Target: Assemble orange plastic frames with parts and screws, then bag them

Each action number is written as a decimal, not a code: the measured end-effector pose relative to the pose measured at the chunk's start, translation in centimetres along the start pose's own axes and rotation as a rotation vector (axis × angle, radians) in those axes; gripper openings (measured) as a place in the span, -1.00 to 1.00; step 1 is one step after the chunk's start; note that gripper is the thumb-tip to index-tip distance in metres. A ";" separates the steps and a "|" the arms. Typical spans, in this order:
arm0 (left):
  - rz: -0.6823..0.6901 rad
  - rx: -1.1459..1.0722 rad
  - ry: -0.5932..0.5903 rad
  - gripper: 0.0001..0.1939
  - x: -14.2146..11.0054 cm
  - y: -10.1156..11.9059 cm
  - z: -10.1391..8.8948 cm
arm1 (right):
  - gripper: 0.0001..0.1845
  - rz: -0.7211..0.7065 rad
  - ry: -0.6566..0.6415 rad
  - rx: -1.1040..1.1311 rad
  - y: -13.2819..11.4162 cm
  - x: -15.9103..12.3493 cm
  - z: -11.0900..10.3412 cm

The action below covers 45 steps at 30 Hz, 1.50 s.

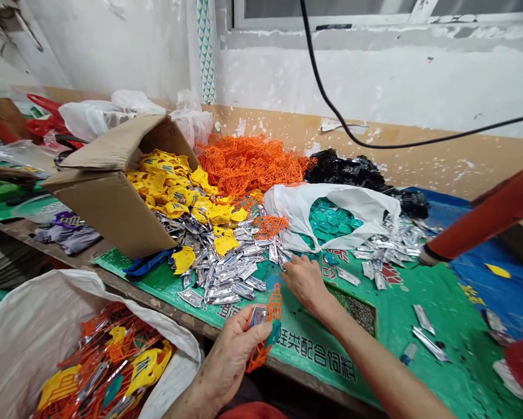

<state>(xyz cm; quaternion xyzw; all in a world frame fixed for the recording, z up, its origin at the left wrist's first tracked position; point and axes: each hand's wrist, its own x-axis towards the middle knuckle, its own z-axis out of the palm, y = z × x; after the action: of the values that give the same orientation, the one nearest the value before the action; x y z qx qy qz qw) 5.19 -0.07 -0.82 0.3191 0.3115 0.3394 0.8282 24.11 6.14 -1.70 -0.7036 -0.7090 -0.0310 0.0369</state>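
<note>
My left hand (pixel 230 355) is at the table's front edge, gripping a bundle of an orange lattice piece (pixel 275 308) with silver and teal plastic parts. My right hand (pixel 305 284) reaches over the green mat (pixel 418 308), fingertips at the edge of a heap of silver foil pieces (pixel 221 262). I cannot tell if those fingers pinch anything. Yellow plastic pieces (pixel 169 186) spill from a tipped cardboard box (pixel 108 215) onto the silver heap. Behind them lies a mass of orange lattice (pixel 248 166).
A white sack (pixel 38 314) of mixed pieces sits at lower left, below the table edge. A white bag (pixel 331 201) holds teal pieces. Black pieces (pixel 348 171) lie behind it. A co-worker's red sleeve (pixel 483 215) reaches in from the right. A black cable (pixel 352 131) hangs above.
</note>
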 end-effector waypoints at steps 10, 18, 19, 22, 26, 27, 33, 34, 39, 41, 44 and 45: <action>0.002 -0.045 0.104 -0.80 0.4 0.2 -0.8 | -0.68 0.078 -0.212 -0.120 -0.7 1.4 1.2; 0.024 -0.104 0.113 -0.75 0.7 0.6 -0.6 | -0.77 0.071 -0.189 -0.097 1.6 0.3 -0.7; 0.021 -0.110 0.114 -0.75 0.8 0.5 -0.5 | -0.76 0.074 -0.187 -0.090 1.9 0.2 -0.7; 0.009 -0.132 0.129 -0.77 1.0 0.2 -0.4 | -0.76 0.075 -0.189 -0.083 2.0 0.2 -0.5; -0.003 -0.127 0.155 -0.80 1.1 -0.1 -0.5 | -0.74 0.050 -0.207 -0.105 0.7 0.6 0.4; -0.008 -0.125 0.160 -0.79 1.0 -0.1 -0.6 | -0.72 0.049 -0.208 -0.117 0.4 0.7 0.6; -0.016 -0.128 0.163 -0.76 0.8 0.5 -0.6 | -0.69 0.012 -0.205 -0.162 -0.6 1.1 1.3; -0.006 -0.131 0.170 -0.75 0.8 0.6 -0.5 | -0.69 -0.001 -0.202 -0.161 -0.6 1.1 1.2; 0.012 -0.183 0.249 -0.54 0.7 1.1 -0.3 | -0.73 -0.002 -0.166 -0.138 0.4 1.3 0.7; 0.011 -0.198 0.257 -0.54 0.8 1.1 -0.3 | -0.80 0.030 -0.129 -0.120 1.1 1.3 0.4; 0.004 -0.227 0.250 -0.55 1.0 1.0 -0.5 | -0.83 0.045 -0.050 -0.074 2.0 0.8 0.1; 0.000 -0.243 0.249 -0.54 1.1 1.0 -0.5 | -0.81 0.036 -0.021 -0.053 2.1 0.5 -0.1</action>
<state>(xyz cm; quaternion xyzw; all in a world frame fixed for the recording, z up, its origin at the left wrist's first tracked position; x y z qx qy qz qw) 5.07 1.45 -0.74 0.1720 0.3686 0.4114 0.8157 26.25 6.64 -1.61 -0.7173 -0.6954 -0.0418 0.0111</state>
